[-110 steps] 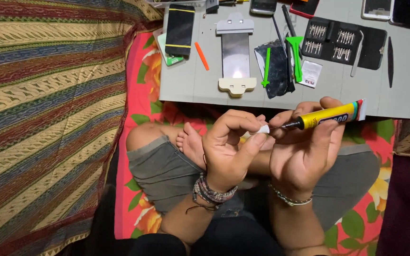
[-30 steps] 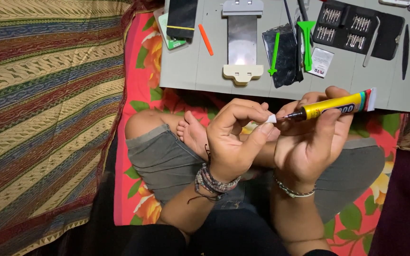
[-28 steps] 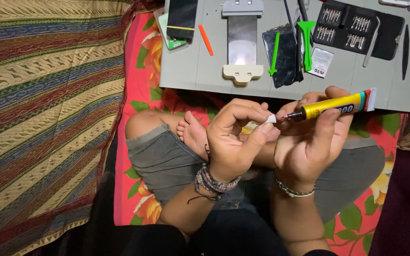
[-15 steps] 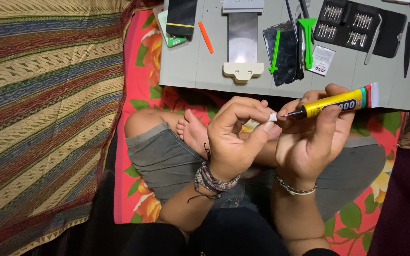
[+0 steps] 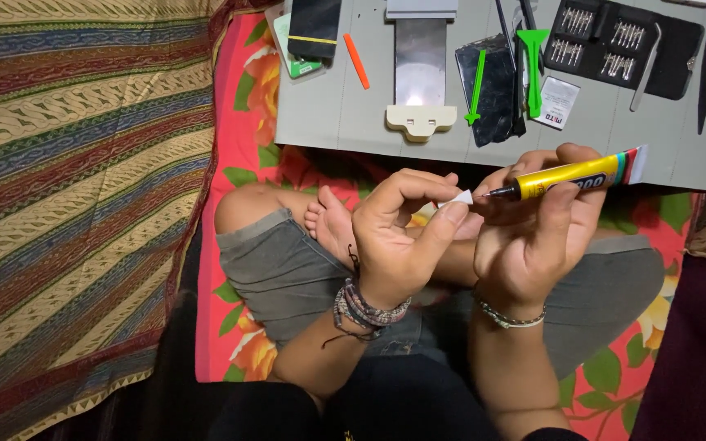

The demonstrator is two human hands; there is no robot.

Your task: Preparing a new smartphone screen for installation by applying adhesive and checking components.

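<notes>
Striped woven cloth in brown, green and red (image 5: 67,188) covers the left side; a red floral mat (image 5: 239,114) lies under the seated person's crossed legs. Grey flat worktop (image 5: 345,114) ahead carries a black case of screwdriver bits (image 5: 627,37), a metal plate on a cream holder (image 5: 420,73), green plastic pry tools (image 5: 533,65). Right hand (image 5: 533,237) grips a yellow glue tube (image 5: 574,175), long axis running left-right, black nozzle pointing left. Left hand (image 5: 394,245) pinches a small white piece (image 5: 461,198) just at the nozzle tip, over the lap.
</notes>
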